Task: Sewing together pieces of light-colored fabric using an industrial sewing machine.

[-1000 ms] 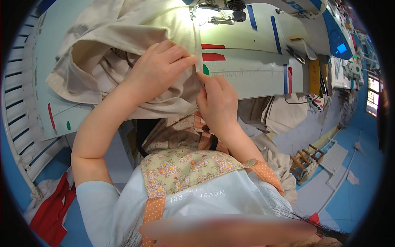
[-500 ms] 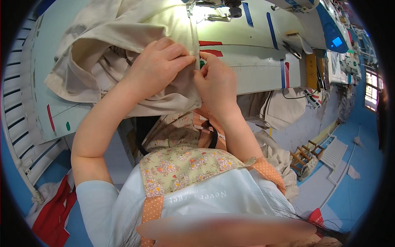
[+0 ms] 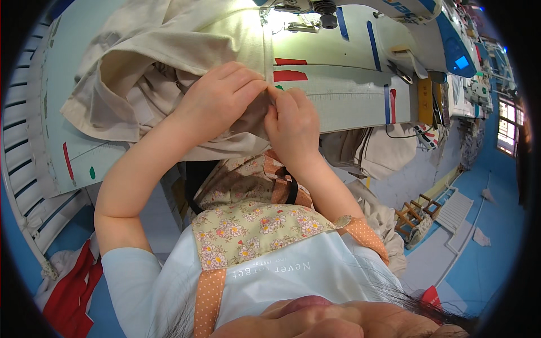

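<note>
A beige cloth garment (image 3: 152, 53) lies bunched over the left of the sewing table, its right edge running up under the lit needle area of the sewing machine (image 3: 293, 14). My left hand (image 3: 225, 93) rests on the garment, thumb and fingers pinched at that edge. Just to its right, my right hand (image 3: 293, 121) grips the same edge with curled fingers. The fingertips of both hands nearly meet there. The presser foot (image 3: 265, 19) sits at the top of the edge, beyond my hands.
Red tape strips (image 3: 290, 75) and blue tape (image 3: 372, 45) mark the table (image 3: 349, 93). Scissors (image 3: 399, 72) lie toward its right end, by a yellow box (image 3: 425, 101). Beige pieces (image 3: 389, 149) hang below the table edge. A white slatted rack (image 3: 22, 146) stands at left.
My right hand has shifted slightly left and down along the cloth edge, its fingers curling more. My left hand has moved a little down. The garment stays nearly in place.
</note>
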The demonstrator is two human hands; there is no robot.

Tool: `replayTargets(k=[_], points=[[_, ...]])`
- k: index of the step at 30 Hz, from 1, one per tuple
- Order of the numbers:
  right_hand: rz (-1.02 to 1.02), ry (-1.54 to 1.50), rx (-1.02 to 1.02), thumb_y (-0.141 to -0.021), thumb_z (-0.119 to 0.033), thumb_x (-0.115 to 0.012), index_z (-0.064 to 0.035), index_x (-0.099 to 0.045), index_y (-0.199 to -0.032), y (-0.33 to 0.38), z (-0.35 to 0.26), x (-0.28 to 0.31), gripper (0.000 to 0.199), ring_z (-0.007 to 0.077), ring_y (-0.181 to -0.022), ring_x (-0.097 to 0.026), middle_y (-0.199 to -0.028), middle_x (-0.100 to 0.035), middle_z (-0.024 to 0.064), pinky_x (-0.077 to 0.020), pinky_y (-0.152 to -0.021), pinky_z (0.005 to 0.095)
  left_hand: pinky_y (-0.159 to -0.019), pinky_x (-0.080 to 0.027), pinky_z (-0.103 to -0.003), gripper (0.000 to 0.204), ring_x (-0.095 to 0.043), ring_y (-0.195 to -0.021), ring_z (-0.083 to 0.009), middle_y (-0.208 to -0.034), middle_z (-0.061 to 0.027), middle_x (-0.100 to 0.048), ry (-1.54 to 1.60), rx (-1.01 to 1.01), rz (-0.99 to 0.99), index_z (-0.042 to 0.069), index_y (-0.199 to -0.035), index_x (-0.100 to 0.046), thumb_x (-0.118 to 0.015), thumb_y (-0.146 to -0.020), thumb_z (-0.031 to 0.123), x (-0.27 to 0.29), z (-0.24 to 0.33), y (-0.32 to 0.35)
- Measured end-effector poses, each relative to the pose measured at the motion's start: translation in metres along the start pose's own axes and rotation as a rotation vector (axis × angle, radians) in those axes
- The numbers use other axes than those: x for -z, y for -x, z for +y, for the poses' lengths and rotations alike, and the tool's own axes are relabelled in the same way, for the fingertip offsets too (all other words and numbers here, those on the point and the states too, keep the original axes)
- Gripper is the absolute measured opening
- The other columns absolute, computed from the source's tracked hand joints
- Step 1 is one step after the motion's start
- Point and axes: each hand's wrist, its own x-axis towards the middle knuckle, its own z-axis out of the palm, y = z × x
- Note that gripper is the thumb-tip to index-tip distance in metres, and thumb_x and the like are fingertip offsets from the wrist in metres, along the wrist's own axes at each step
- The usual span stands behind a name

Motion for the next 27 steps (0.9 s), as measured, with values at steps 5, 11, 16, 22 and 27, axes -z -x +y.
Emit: replayTargets(k=[5, 11, 16, 22, 27], points=[[-0.05, 0.019, 0.021, -0.077, 0.0, -0.068, -0.0029, -0.065, -0.103, 0.002, 0.0, 0.004, 0.026, 0.0332, -0.076, -0.06, -0.086, -0.059, 0.0121, -0.0499, -0.064, 0.0429, -0.089, -0.053, -0.037, 0.031, -0.062, -0.101, -0.0263, -0.104, -0.0067, -0.064, -0.004, 0.018, -0.037, 0.004, -0.109, -0.067, -0.063, -0.079, 0.009, 0.001, 0.002, -0.001], [-0.143, -0.217, 0.068, -0.075, 0.001, -0.069, -0.0038, -0.069, -0.109, 0.0, 0.018, 0.022, 0.035, 0.0321, -0.092, -0.062, -0.098, -0.063, 0.0114, -0.0513, -0.077, 0.0419, -0.088, -0.054, -0.037, 0.035, -0.061, -0.104, -0.0263, -0.108, -0.0057, -0.063, -0.015, 0.029, -0.062, 0.004, -0.112, -0.068, -0.064, -0.077, 0.005, 0.002, 0.002, 0.001], [-0.253, -0.196, 0.248, -0.07, 0.002, -0.069, -0.004, -0.07, -0.109, -0.003, 0.025, 0.038, 0.04, 0.0324, -0.115, -0.06, -0.117, -0.065, 0.0098, -0.0514, -0.093, 0.0429, -0.087, -0.054, -0.038, 0.04, -0.06, -0.104, -0.027, -0.111, -0.0053, -0.062, -0.006, 0.028, -0.071, 0.005, -0.113, -0.068, -0.066, -0.074, 0.001, 0.005, 0.004, 0.0], [-0.163, -0.165, 0.34, -0.069, 0.001, -0.068, -0.0046, -0.071, -0.107, 0.007, 0.028, 0.02, 0.039, 0.0301, -0.118, -0.062, -0.119, -0.067, 0.0089, -0.0543, -0.094, 0.0418, -0.089, -0.054, -0.037, 0.036, -0.061, -0.107, -0.0271, -0.121, -0.0061, -0.063, -0.027, 0.017, -0.087, 0.004, -0.112, -0.068, -0.065, -0.076, 0.005, 0.007, 0.002, -0.002], [-0.094, -0.102, 0.391, -0.069, -0.006, -0.068, -0.0063, -0.07, -0.1, 0.006, 0.026, 0.016, 0.031, 0.0273, -0.112, -0.065, -0.112, -0.069, 0.0062, -0.0554, -0.09, 0.0395, -0.092, -0.053, -0.037, 0.036, -0.06, -0.109, -0.027, -0.13, -0.0062, -0.062, -0.073, -0.023, -0.162, 0.004, -0.113, -0.067, -0.064, -0.077, 0.007, 0.008, -0.002, 0.0]])
